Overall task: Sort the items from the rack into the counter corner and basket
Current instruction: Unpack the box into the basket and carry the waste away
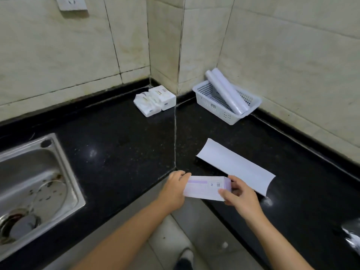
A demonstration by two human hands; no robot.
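A long white box with purple print [205,188] is held level over the counter's front edge. My left hand [174,190] grips its left end and my right hand [240,195] grips its right end. Just behind it lies the white curved rack [236,166], an open trough with nothing visible in it. Two white tissue packs [154,99] sit in the counter corner against the wall. A white perforated basket [227,103] stands right of the corner, with two pale rolls [227,90] leaning inside it.
The black stone counter [120,145] wraps around an inner wall corner. A steel sink [33,184] is set in at the left. A shiny object [352,234] shows at the right edge. A wall socket [71,3] is at the upper left.
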